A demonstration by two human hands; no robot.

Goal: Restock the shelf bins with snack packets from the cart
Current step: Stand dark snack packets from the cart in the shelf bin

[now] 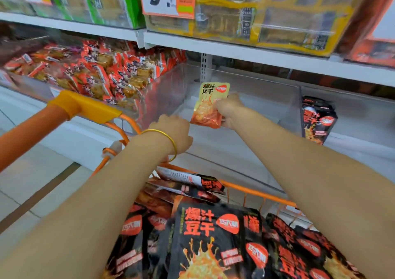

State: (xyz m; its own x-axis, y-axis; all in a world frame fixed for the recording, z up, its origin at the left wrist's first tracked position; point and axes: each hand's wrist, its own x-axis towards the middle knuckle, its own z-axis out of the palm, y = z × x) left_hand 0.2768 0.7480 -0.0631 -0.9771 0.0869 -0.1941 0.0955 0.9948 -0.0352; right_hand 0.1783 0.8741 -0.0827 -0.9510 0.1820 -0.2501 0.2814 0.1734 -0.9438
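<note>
Yellow-orange snack packet (210, 105) stands pinched in the right hand (229, 111) over the clear shelf bin (267, 107), the left hand (173, 133) curled just beside it, grip hidden, above black packets (213, 236) heaped in the orange cart (256, 191).

White shelf (245, 53) with clear bins (256, 94), left bin (30, 89) heaped with red packets (96, 73), orange cart (256, 190) holding black packets (213, 236)

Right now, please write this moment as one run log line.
right hand: grips yellow snack packet | packet: at clear shelf bin | left hand: beside packet, grasp unclear
</note>
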